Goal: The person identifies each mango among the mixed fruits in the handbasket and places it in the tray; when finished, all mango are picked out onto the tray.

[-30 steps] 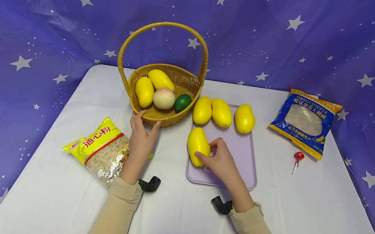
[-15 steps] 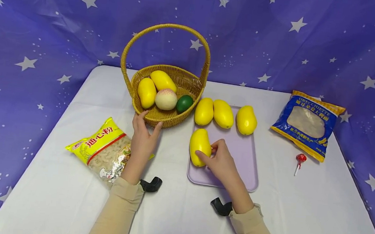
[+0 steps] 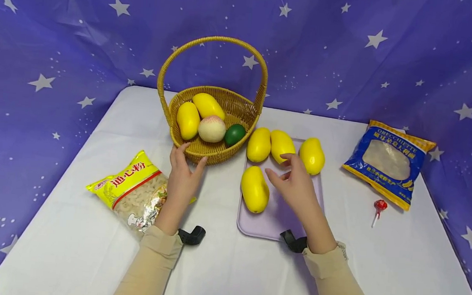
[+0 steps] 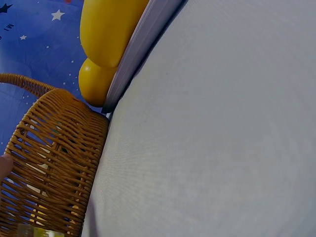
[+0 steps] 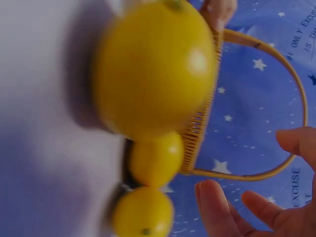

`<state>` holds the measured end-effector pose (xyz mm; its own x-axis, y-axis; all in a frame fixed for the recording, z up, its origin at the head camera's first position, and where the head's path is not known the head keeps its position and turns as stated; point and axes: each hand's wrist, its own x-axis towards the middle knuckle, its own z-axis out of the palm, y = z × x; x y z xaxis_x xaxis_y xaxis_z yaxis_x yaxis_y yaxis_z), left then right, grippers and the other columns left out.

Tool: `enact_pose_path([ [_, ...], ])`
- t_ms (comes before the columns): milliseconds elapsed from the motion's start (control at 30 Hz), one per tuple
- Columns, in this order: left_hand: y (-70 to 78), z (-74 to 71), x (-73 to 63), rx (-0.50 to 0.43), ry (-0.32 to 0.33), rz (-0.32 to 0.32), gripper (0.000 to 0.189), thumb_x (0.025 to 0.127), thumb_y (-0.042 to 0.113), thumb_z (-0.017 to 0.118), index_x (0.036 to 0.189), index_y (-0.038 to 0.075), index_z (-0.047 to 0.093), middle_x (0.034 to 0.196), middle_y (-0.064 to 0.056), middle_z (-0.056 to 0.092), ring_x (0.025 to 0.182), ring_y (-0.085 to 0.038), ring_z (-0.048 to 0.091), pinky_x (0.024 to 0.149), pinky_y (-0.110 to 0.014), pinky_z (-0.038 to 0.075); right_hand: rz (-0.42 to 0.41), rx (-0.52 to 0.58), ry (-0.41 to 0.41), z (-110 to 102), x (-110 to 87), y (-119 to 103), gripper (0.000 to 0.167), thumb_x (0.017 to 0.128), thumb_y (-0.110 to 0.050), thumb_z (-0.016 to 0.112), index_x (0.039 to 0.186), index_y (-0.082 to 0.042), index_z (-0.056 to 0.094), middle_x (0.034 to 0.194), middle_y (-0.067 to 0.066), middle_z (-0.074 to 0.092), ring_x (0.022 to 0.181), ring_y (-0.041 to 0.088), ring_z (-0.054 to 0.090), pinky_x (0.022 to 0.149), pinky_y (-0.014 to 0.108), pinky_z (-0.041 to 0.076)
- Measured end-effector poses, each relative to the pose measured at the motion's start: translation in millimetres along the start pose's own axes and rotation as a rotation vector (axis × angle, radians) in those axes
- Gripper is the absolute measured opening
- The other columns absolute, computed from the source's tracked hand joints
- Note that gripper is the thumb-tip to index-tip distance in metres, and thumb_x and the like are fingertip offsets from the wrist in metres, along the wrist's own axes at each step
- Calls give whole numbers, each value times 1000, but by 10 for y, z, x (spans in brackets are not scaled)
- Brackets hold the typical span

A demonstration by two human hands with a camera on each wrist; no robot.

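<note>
My right hand (image 3: 297, 184) hovers over the lilac tray (image 3: 255, 229), thumb and fingers spread with nothing between them. Just left of it, a yellow mango (image 3: 255, 190) lies on the tray. Three more mangoes line the tray's far end, among them a rightmost mango (image 3: 312, 156). My left hand (image 3: 183, 176) touches the near rim of the wicker basket (image 3: 214, 157), thumb held apart from the fingers; a fingertip (image 4: 5, 165) shows against the woven wall in the left wrist view. Inside the basket are two mangoes (image 3: 187, 120), a pale peach (image 3: 211, 129) and a dark green egg-shaped piece (image 3: 234, 135).
A yellow bag of macaroni (image 3: 138, 195) lies beneath and left of my left forearm. On the right are a blue orecchiette bag (image 3: 389, 160) and a red lollipop (image 3: 380, 205). A purple starry cloth (image 3: 329, 49) hangs behind the white table (image 3: 219, 274).
My right hand has let go of the near mango and moved up and to the right, off it. The left hand stays at the basket rim. The whole view has shifted slightly.
</note>
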<state>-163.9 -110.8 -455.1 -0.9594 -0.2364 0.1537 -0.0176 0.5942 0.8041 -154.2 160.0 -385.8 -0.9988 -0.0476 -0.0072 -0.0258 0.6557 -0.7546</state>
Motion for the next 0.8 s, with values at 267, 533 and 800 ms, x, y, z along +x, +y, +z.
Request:
enact_pose_path([
  [267,2,-4,-6,1,-11,-5,69,95,58,47,148,18,25,157,-19,10,65,-33,52,56,-44,41,-153,-2,-22,-89,469,-277,59,88,-36,70,137,-12,45,119,14,56,94,27,59,77,39,51],
  [533,-22,14,-16,0,5,10,70,95,60,45,147,16,26,156,-19,11,59,-30,51,52,-41,40,-279,-54,-88,69,954,-659,64,87,-41,70,140,-16,43,125,7,54,98,23,57,82,38,47],
  [800,-19,15,-13,6,20,21,70,95,58,46,147,16,27,157,-19,9,58,-26,49,51,-40,40,-300,-114,-131,305,1501,-881,59,89,-39,68,137,-15,47,129,8,55,110,23,54,90,39,44],
])
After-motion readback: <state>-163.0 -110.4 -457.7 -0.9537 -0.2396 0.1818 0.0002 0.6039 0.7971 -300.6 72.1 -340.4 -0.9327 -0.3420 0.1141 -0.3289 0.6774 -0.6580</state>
